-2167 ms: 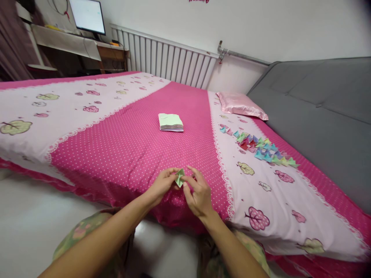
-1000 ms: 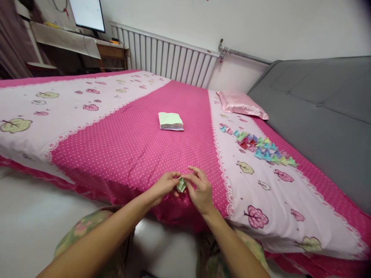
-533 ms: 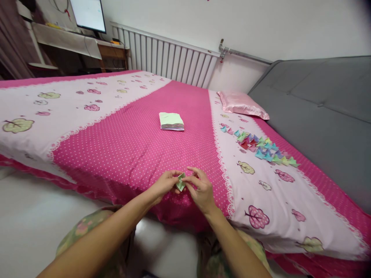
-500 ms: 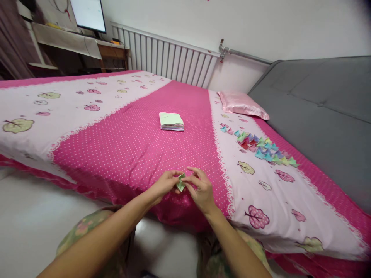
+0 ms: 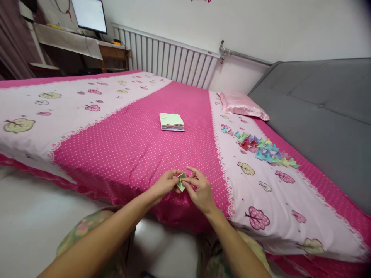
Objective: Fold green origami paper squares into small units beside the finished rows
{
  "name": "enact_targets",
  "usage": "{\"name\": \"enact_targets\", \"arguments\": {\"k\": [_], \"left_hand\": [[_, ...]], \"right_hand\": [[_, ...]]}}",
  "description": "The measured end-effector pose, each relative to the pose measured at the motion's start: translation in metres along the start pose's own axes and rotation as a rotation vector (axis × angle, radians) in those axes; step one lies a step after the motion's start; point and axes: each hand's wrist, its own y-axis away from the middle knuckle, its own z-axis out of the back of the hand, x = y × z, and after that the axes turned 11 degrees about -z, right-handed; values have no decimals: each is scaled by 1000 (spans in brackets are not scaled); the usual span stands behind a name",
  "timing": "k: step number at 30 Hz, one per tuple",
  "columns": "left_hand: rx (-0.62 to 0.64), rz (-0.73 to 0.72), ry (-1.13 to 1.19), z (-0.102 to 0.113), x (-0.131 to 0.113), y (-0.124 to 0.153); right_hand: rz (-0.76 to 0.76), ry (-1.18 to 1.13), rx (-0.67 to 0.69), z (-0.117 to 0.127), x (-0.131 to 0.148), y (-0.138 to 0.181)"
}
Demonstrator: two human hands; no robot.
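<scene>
A small piece of folded light green paper is held between my two hands, just above the near edge of the bed. My left hand pinches its left side with thumb and fingers. From the right, my right hand grips it between thumb and index finger, its other fingers curled or raised. Farther back on the pink dotted cover lies a stack of square paper sheets, pale green on top. Several folded paper boats in many colours stand in rows to the right.
The bed cover spreads out in front of me. A pink pillow rests against the grey headboard at the right. Behind the bed are a radiator and a desk with a monitor.
The green paper looks slightly more opened toward me between my fingers. Both hands stay in nearly the same place, and the stack and boats have not moved.
</scene>
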Motion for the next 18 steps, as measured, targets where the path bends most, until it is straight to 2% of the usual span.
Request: {"name": "enact_targets", "arguments": {"k": [5,12,18], "left_hand": [[-17,-10,25,1,0,0],[-78,41,83,0,-6,2],[-82,82,114,-1,-7,2]], "right_hand": [[19,64,66,2,2,0],[50,136,63,5,2,-1],[-29,68,67,5,3,-2]]}}
